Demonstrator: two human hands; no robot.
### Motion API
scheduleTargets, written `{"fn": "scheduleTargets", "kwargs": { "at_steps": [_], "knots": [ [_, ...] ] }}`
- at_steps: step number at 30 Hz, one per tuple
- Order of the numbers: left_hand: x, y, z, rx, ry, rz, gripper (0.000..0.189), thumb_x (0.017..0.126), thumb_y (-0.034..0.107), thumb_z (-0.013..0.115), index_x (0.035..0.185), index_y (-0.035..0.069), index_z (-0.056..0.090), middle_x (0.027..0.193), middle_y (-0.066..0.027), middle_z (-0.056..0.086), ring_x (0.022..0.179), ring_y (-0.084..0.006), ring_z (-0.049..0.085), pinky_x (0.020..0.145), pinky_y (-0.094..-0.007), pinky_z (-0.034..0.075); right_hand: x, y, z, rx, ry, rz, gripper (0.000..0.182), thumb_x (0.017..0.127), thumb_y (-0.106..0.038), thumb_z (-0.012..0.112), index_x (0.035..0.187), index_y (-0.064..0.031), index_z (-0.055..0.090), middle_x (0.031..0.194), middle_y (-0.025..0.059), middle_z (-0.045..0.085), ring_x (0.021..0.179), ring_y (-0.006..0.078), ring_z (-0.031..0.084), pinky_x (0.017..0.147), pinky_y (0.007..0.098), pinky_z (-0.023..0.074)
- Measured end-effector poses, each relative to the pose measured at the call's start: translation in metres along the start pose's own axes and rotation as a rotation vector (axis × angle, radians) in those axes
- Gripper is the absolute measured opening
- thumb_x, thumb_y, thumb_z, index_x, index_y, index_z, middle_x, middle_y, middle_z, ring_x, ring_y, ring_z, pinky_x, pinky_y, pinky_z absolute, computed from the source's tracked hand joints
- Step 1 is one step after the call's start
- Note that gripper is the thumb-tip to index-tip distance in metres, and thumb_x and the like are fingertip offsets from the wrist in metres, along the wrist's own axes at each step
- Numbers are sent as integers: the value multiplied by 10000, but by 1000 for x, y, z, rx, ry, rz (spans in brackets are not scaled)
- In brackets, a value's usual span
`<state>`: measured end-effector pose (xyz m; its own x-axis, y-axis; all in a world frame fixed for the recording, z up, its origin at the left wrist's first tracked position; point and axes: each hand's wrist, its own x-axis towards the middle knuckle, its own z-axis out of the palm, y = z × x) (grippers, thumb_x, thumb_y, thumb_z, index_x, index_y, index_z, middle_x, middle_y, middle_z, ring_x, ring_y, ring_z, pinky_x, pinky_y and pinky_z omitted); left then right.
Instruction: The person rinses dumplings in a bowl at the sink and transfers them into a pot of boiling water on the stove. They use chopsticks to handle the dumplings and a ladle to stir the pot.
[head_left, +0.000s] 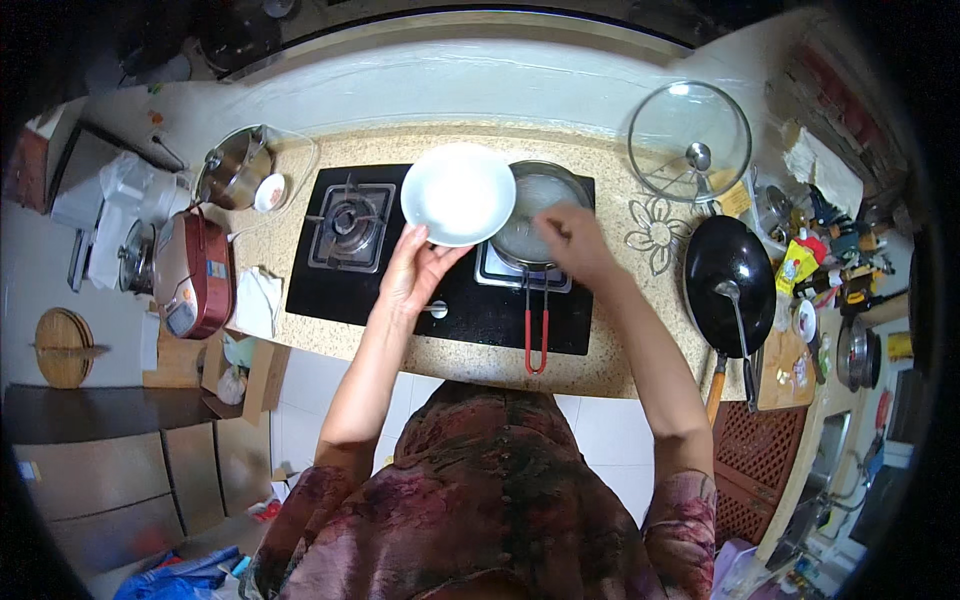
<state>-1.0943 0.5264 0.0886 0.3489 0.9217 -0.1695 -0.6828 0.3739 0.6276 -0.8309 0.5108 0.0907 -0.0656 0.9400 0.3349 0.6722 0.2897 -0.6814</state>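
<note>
My left hand (420, 266) grips a white bowl (459, 196) by its near rim, over the middle of the black glass hob (330, 296). Beside it, a saucepan (536, 180) with cloudy, steaming-looking contents sits on the right burner, its red-coated wire handle (535, 337) pointing toward me. My right hand (571, 238) is above the pan's right side, fingers curled and blurred by motion. Whether those fingers hold anything cannot be told. Glare hides the inside of the bowl.
The left burner (349, 225) carries no pot. Right of the hob lie a wire flower trivet (658, 234), a glass lid (660, 135) and a black wok (720, 262) with a metal spatula (739, 322). On the left stand a red rice cooker (210, 274) and a steel pot (240, 169).
</note>
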Motion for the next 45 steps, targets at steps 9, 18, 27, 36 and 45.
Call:
{"fn": "scheduleTargets", "kwargs": {
  "at_steps": [9, 18, 27, 36, 45],
  "knots": [
    [-23, -9, -14, -197, 158, 11, 514, 893, 256, 617, 1284, 7, 394, 1264, -186, 523, 1189, -386, 496, 1036, -494, 413, 18, 0, -2, -141, -41, -18, 136, 859, -109, 596, 784, -6, 643, 809, 215, 626, 748, 379, 620, 681, 430, 503],
    [-59, -21, -42, -203, 171, -16, 520, 912, 239, 591, 1358, 107, 360, 1277, -123, 501, 1151, -296, 542, 1003, -464, 449, 13, -12, -4, -199, -122, -24, 116, 841, -106, 651, 798, 2, 661, 782, 218, 629, 670, 378, 611, 613, 395, 490],
    [-81, -18, -57, -191, 262, -34, 412, 924, 170, 572, 1308, 127, 426, 1245, -99, 515, 1124, -262, 563, 955, -459, 488, 19, -31, 0, -371, -217, 20, 277, 940, -142, 503, 740, 32, 582, 815, 232, 588, 758, 389, 588, 678, 430, 472],
    [-71, -17, -37, -188, 315, 1, 507, 909, 217, 606, 1341, 78, 380, 1185, -126, 524, 1063, -258, 574, 916, -409, 519, 24, -40, 0, -296, -188, 52, 276, 956, -166, 482, 835, 40, 621, 739, 205, 620, 678, 340, 623, 649, 405, 485],
    [13, -11, 11, 177, 340, -137, 799, 685, 335, 791, 1307, -4, 422, 1164, -209, 534, 994, -279, 596, 798, -379, 558, -2, -31, -8, -186, -189, 109, 349, 982, -201, 465, 860, 57, 665, 663, 75, 558, 630, 154, 551, 601, 295, 435]
  ]
}}
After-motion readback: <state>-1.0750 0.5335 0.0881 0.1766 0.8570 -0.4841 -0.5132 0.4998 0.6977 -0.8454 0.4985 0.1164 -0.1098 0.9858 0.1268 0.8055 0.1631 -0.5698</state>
